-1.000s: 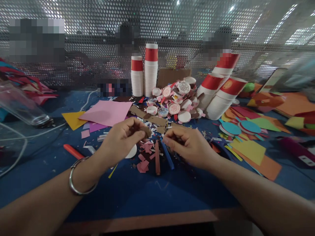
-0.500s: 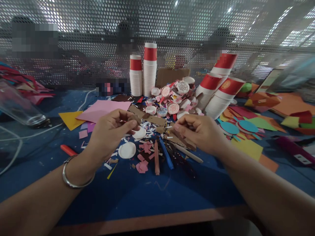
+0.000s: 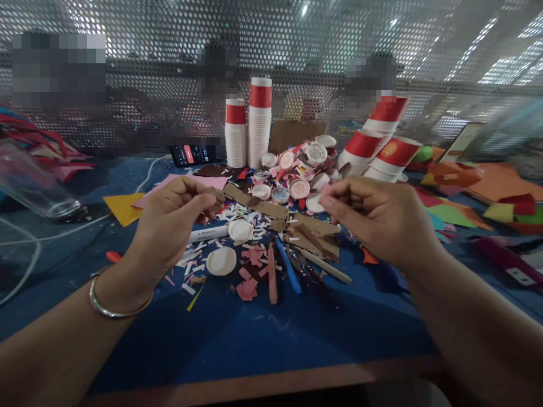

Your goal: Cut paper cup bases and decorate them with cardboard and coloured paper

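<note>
My left hand (image 3: 172, 217), a silver bangle on its wrist, pinches a small brown piece (image 3: 218, 198) that looks like cardboard, held above the paper scraps. My right hand (image 3: 377, 217) is closed in a pinch on the other side of the scraps; what sits between its fingertips, if anything, I cannot make out. Below and between the hands lie two white paper discs (image 3: 221, 261), a white marker (image 3: 210, 233), pink paper bits (image 3: 247, 289), a pinkish-brown stick (image 3: 272, 274), a blue pen (image 3: 288, 265) and torn cardboard strips (image 3: 311, 237).
Stacks of red-and-white paper cups (image 3: 259, 130) stand behind, others leaning at right. A heap of cut cup bottoms (image 3: 299, 189) lies between them. A phone (image 3: 193, 155), a clear plastic cup (image 3: 38, 183) and coloured paper (image 3: 449, 212) surround the work area. Perforated metal panel behind.
My hands have moved apart, the left one leftward and the right one rightward and nearer. The white marker and the phone screen now show. The small brown piece stays in my left fingers.
</note>
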The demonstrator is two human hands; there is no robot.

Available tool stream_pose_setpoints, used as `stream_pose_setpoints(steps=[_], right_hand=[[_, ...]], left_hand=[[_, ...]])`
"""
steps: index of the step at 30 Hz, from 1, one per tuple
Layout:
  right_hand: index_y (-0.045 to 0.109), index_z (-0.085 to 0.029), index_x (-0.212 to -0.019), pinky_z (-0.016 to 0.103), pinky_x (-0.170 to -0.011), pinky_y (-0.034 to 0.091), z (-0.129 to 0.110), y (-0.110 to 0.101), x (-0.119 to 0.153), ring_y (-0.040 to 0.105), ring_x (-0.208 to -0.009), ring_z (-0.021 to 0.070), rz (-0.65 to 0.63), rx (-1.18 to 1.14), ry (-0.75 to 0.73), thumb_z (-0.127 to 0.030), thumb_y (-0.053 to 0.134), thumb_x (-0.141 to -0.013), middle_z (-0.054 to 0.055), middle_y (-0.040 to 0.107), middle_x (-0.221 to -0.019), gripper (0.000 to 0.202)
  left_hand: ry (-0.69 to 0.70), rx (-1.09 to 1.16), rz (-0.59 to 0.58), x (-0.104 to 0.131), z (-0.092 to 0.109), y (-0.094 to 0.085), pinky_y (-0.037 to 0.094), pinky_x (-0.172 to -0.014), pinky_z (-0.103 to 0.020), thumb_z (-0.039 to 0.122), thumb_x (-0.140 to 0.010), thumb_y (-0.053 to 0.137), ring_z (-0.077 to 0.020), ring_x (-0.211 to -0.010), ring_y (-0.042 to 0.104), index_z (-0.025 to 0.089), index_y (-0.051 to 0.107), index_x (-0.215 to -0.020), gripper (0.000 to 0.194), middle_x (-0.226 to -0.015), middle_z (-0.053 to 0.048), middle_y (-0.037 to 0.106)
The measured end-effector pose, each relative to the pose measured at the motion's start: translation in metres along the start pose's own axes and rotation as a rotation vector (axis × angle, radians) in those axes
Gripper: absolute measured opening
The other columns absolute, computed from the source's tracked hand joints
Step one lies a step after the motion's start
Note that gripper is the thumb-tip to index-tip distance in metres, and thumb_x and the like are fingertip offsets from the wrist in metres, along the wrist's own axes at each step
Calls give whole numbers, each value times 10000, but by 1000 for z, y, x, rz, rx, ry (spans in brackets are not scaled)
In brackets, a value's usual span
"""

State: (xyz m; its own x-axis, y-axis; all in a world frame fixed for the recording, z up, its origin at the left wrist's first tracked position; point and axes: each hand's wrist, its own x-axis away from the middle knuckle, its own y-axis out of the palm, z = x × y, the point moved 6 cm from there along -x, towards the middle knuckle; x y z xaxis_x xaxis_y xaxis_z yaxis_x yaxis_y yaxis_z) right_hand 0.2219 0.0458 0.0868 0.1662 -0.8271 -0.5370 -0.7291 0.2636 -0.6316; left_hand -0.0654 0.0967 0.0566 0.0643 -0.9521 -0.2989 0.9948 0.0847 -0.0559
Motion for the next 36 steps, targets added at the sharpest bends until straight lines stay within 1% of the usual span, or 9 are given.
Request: stream_pose_setpoints(steps=[1, 5, 10, 13, 19, 22, 26, 32, 36], right_hand=[[701, -174, -880, 256, -516, 394, -2, -1, 0, 569, -623, 124, -1, -2, -3, -300, 646, -951, 44, 713, -829, 155], [691, -175, -862, 235, -499, 379, -9, 9, 4, 518, -549, 98, -132, -38, 24, -290, 626, -964, -5, 642, -679, 166], [700, -177, -864, 207, -525, 375, -15, 51, 20, 514, -576, 84, -568, -201, 39, -370, 617, -990, -33, 605, -664, 245], [703, -169, -868, 208, -546, 360, -13, 67, 26, 502, -596, 81, -668, -229, 26, -341, 618, -988, -35, 604, -682, 226], [649, -157, -801, 220, -551, 348, -2, 72, 23, 472, -585, 82, -610, -248, 60, -326, 586, -991, -41, 557, -664, 263], [639, -163, -788, 228, -557, 353, 2, 71, 23, 474, -594, 91, -601, -282, 109, -338, 598, -985, -42, 545, -663, 267], [691, -166, -885, 230, -564, 356, 1, 73, 25, 488, -612, 95, -600, -319, 119, -330, 635, -961, -39, 569, -702, 189], [673, -156, -847, 219, -536, 348, -2, 72, 27, 480, -574, 85, -636, -290, 112, -275, 609, -945, -39, 567, -666, 167], [655, -157, -790, 217, -520, 341, -1, 76, 32, 476, -550, 85, -817, -209, 114, -232, 609, -902, -38, 566, -634, 143]], left_hand=[[-16, -33, -62, 3, 1, 4, 504, -604, -237, 155, -770, 754, -108, -663, 638, 192, 667, -767, 95, -745, 3, 733], [-128, -252, -519, 36, -1, 39, 554, -637, -242, 195, -810, 744, -132, -693, 698, 182, 672, -856, 87, -769, -5, 761], [-239, -226, -728, 78, -7, 67, 566, -623, -239, 199, -911, 628, -124, -690, 700, 199, 665, -950, 53, -831, -3, 770], [-204, -232, -698, 77, -7, 67, 556, -584, -223, 209, -922, 633, -104, -621, 660, 191, 667, -946, 45, -774, 15, 728], [-161, -148, -651, 52, -7, 55, 634, -785, -300, 229, -960, 626, -174, -864, 766, 179, 698, -1061, 134, -979, -53, 789], [-197, -139, -638, 49, -12, 56, 635, -794, -316, 208, -935, 652, -183, -851, 772, 165, 689, -1009, 94, -942, -56, 790], [-166, -207, -681, 60, -11, 65, 609, -748, -291, 234, -925, 664, -169, -823, 753, 183, 696, -1004, 99, -910, -39, 785], [-28, -501, -695, 59, -1, 59, 540, -690, -287, 332, -974, 598, -164, -788, 712, 235, 721, -1007, 160, -900, 1, 770], [238, -910, -723, 53, 1, 55, 479, -782, -365, 280, -926, 646, -234, -912, 653, 208, 726, -925, 107, -918, -34, 723]])
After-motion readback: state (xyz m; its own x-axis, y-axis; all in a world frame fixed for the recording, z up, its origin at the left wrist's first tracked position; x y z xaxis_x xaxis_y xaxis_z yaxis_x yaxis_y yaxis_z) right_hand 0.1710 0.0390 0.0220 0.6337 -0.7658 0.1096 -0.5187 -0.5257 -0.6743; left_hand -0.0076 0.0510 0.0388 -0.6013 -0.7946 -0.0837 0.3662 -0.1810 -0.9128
